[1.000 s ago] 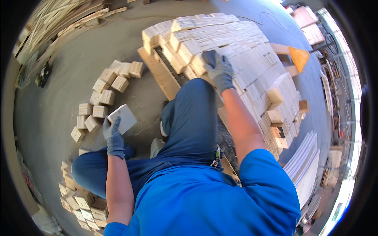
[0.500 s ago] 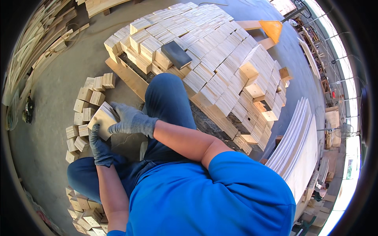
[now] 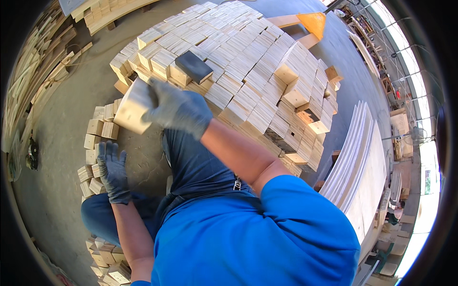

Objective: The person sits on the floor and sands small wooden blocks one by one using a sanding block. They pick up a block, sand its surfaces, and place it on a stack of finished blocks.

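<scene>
My right hand (image 3: 174, 107), in a grey glove, grips a pale plywood block (image 3: 132, 110) and holds it up between the floor blocks and the big stack; the block is smeared by motion. Below it, my left hand (image 3: 113, 171), gloved too, is raised with its fingers apart and nothing in it. Several loose plywood blocks (image 3: 95, 127) stand in rows on the floor beyond my left hand. To the right of my knee rises a large layered stack of such blocks (image 3: 229, 69). A black-topped block (image 3: 193, 66) lies on the stack's near left part.
More blocks (image 3: 108, 257) lie on the floor behind my left knee. Long wood strips (image 3: 28, 81) are heaped at far left. An orange pallet jack part (image 3: 312, 25) shows behind the stack. Leaning white-edged boards (image 3: 355, 167) stand at right. A person (image 3: 395, 212) is far off at right.
My left hand has let go of the plywood block and its fingers have spread. My right hand has lifted the block up and away, toward the stack.
</scene>
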Motion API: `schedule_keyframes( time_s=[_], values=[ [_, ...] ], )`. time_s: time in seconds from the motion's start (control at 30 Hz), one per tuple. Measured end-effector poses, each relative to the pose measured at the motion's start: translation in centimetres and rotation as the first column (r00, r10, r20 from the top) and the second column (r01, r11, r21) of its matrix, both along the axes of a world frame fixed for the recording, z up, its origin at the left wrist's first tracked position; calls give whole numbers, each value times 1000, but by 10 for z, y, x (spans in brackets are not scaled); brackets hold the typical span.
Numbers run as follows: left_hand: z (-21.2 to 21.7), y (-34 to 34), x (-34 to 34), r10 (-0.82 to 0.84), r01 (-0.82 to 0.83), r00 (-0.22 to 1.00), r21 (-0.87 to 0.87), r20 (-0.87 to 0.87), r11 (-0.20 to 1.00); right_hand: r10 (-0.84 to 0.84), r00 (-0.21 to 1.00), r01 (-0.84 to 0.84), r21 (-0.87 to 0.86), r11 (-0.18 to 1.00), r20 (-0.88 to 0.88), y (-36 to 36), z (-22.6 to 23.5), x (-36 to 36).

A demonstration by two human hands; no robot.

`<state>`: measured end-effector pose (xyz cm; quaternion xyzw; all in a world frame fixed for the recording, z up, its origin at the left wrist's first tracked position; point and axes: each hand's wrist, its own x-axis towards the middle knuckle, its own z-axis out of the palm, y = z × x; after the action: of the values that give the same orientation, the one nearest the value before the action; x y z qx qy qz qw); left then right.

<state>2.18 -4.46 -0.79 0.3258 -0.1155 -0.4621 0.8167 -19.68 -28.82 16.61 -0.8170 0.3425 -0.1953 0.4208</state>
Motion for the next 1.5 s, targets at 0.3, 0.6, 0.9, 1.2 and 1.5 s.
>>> schedule_keyframes(
  time_s=[0.3, 0.6, 0.9, 1.2, 1.5],
  values=[
    [-71, 48, 38, 137, -116, 989, 282, -55, 952, -477, 843, 257, -594, 763, -248, -200, 12, -191],
    [-91, 86, 48, 126, -97, 990, 347, -59, 933, -634, 575, 307, -582, 753, -517, -240, -15, -320],
    [-82, 67, 35, 155, -148, 987, 540, 33, 829, -709, 218, 261, -660, 705, -671, -218, -36, -332],
    [-71, 61, 27, 154, -184, 983, 598, 101, 780, -784, 203, 150, -772, 618, -587, -207, -53, -327],
    [-52, 58, 11, 142, -220, 975, 622, 172, 752, -812, 47, 140, -801, 583, -582, -212, -68, -331]
  ],
)
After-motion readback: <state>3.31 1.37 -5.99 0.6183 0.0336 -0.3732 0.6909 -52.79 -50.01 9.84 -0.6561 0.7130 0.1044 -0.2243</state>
